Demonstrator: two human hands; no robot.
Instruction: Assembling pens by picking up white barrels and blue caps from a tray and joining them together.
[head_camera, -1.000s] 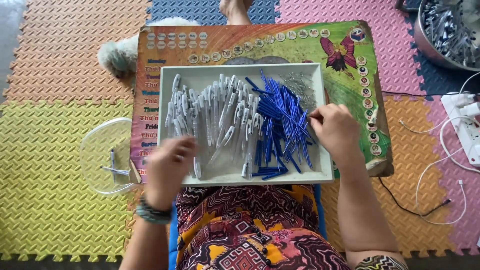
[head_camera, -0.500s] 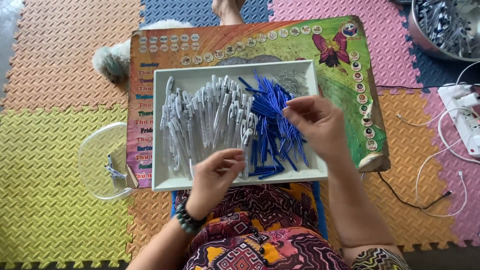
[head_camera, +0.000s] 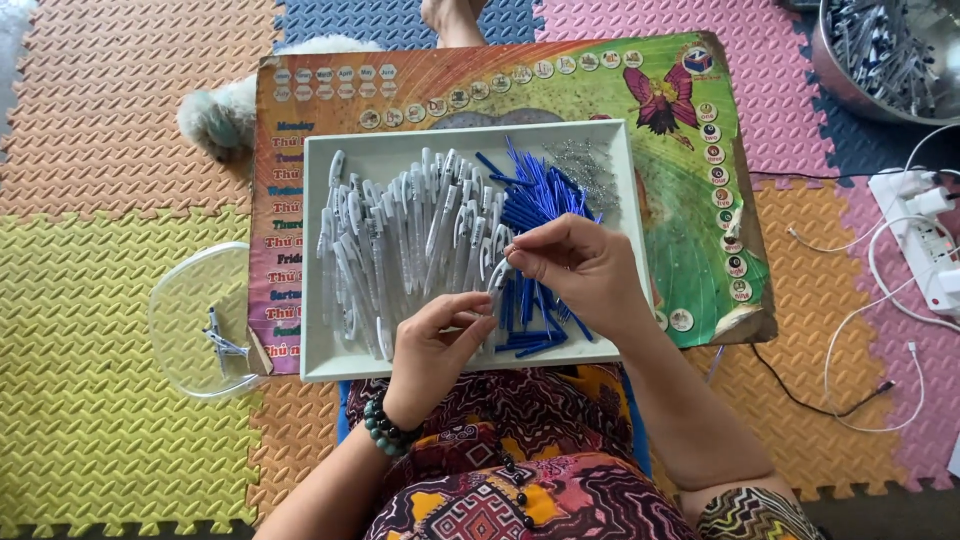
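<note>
Head view: both hands meet over the near middle of a white rectangular tray. Left hand pinches a white pen barrel at its lower end, fingers narrow around it; right hand pinches a thin part at the barrel's top, too small to tell what. Barrel is slim, white, with a clip, slightly tilted.

Tray holds a heap of white pen barrels across its left half, a pile of blue refills right of centre, and small metal springs in the far right corner. Tray sits on a colourful board with a butterfly print, over the person's lap. Floor is interlocking foam mats in yellow, orange, pink and blue. Clear plastic bowl lies left of the board; steel basin at far right; white power strip with cables at right.

Half a second ago the hands were apart, the right one over the refills; now they have closed together.
</note>
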